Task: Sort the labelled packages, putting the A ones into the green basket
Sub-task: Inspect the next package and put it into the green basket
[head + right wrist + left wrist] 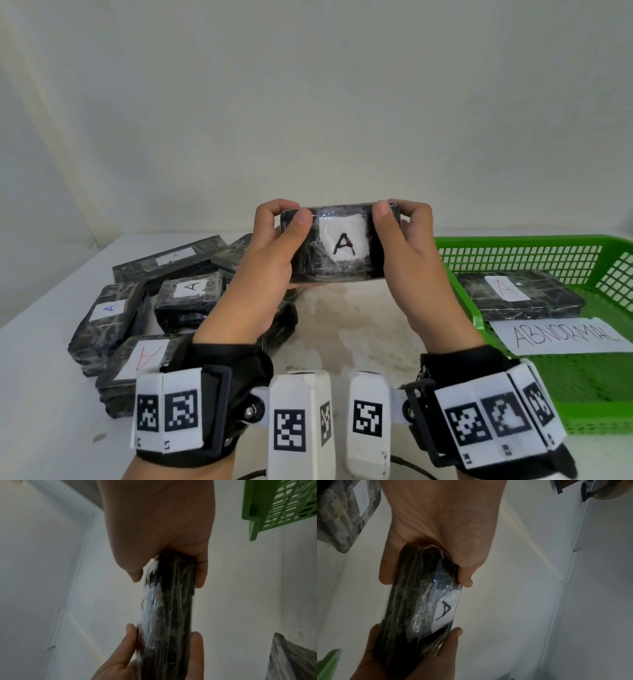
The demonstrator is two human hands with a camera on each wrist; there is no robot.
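Fingers of both hands are curled round the ends of one black wrapped package [339,241], held up in the air above the middle of the desk [44,377]. The left hand [270,263] pinches its left end, thumb on the front face and fingers behind; the right hand [411,260] grips the right end the same way. The package's white label [344,241] faces the person and bears a black letter A.

Nearest the front edge of the desk, on the left side, lies a package with a red A label [145,358] turned upside down. Just behind it sits a package with a blue A [106,310] and one with a black A [190,291], all crowded together in a pile. Further back toward the far left a long flat package [171,260] rests at a tilt against the others; its label is too small to read.

On the right side of the desk stands the green basket [613,270]. Inside it, near the front, lies a paper sheet marked ABNORMAL [561,335], and behind the sheet one package with a red A label [520,296] lies flat.
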